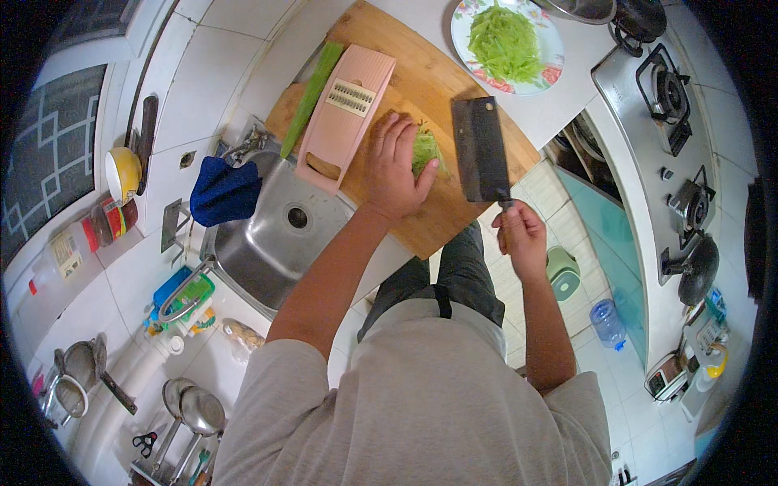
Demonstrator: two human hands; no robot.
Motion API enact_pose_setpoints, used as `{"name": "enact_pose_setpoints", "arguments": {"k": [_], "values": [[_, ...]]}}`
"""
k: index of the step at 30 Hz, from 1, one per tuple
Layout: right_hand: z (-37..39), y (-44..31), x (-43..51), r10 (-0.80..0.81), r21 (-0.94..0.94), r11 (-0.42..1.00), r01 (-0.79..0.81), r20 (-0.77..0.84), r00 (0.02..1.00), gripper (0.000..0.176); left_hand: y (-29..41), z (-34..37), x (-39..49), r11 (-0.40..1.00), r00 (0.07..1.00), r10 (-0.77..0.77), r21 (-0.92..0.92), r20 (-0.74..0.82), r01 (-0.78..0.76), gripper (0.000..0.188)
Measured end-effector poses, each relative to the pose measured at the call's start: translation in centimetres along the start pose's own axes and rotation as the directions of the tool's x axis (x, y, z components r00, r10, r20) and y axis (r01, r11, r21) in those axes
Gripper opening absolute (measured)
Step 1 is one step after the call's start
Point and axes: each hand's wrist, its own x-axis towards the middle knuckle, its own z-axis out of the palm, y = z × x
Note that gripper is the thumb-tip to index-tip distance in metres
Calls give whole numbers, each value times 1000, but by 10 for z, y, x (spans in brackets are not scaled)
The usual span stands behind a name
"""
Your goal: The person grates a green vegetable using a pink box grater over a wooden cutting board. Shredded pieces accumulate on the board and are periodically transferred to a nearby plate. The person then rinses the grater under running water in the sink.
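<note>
My left hand (398, 164) lies on a small heap of shredded green vegetable (427, 150) on the wooden cutting board (419, 234), its fingers covering part of the heap. In my right hand (523, 234) is the handle of a dark cleaver (481, 149), whose blade is over the board's right part. Left of my left hand a pink grater (346, 115) with a metal shredding plate rests on the board. Beside it lies a long green vegetable piece (312, 100). A floral plate (459, 45) beyond the board bears a mound of green shreds (504, 45).
A steel sink (261, 255) adjoins the board at the left, a blue cloth (225, 191) at its edge. The gas stove (644, 115) stands on the right counter, with a dark pot (641, 21) near its far end. An open drawer or cabinet (586, 152) shows below.
</note>
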Motion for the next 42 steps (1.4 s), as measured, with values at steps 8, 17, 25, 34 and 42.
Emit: {"name": "enact_pose_setpoints", "arguments": {"k": [8,17,25,34,42], "values": [[-22,11,31,97,1,995,-97,-3,995,35,9,11,14,993,997,-71,89,-8,71,81],[24,20,21,148,-155,979,-133,90,985,31,20,33,-3,994,989,-77,-81,-123,68,76],[87,35,-3,186,-229,959,-168,62,981,30,23,39,-10,946,916,-279,-248,-287,211,45],[54,-59,21,-50,29,998,50,17,999,32,79,34,108,933,906,-156,-360,-394,4,19],[1,-129,66,-137,170,969,177,-226,965,32,116,91,243,893,930,85,-386,-358,-230,11]]}}
